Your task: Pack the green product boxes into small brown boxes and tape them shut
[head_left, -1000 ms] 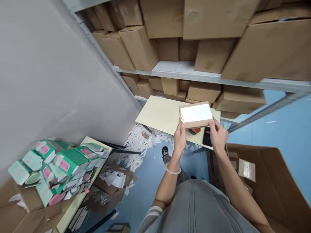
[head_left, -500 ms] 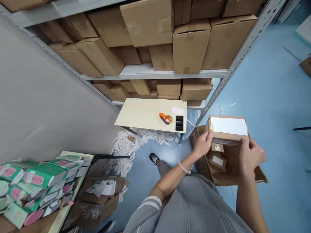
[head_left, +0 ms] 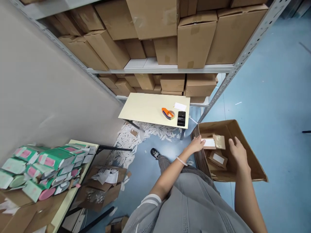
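Blue floor [head_left: 277,100] spreads beneath everything, with a grey wall [head_left: 48,90] on the left. A metal shelving rack [head_left: 160,70] spans the top of the view, its levels packed with brown cardboard boxes [head_left: 196,42]. At the lower right stands a large open carton [head_left: 228,127], its flaps away from its mouth. A pale yellow worktop [head_left: 143,105] sits in front of the rack; a second worktop [head_left: 68,200], at the lower left, is heaped with green-and-pink cartons [head_left: 54,158]. Next to that one, a cardboard box [head_left: 114,191] on the floor holds crumpled paper [head_left: 109,176]. White paper strips [head_left: 126,142] litter the floor beneath and beside the first worktop.

The right hand [head_left: 238,152] hovers over the large carton, empty, fingers loosely spread. The left hand [head_left: 196,144] reaches over the carton's near-left side, fingertips at the end of a white-labelled parcel [head_left: 209,143]; whether they touch it cannot be told. That parcel lies inside the large carton, beside a shiny taped packet [head_left: 219,141] and above a smaller labelled box [head_left: 218,158].

On the first worktop are an orange tape dispenser [head_left: 167,113], a black device [head_left: 181,118] and a white slip [head_left: 180,106].
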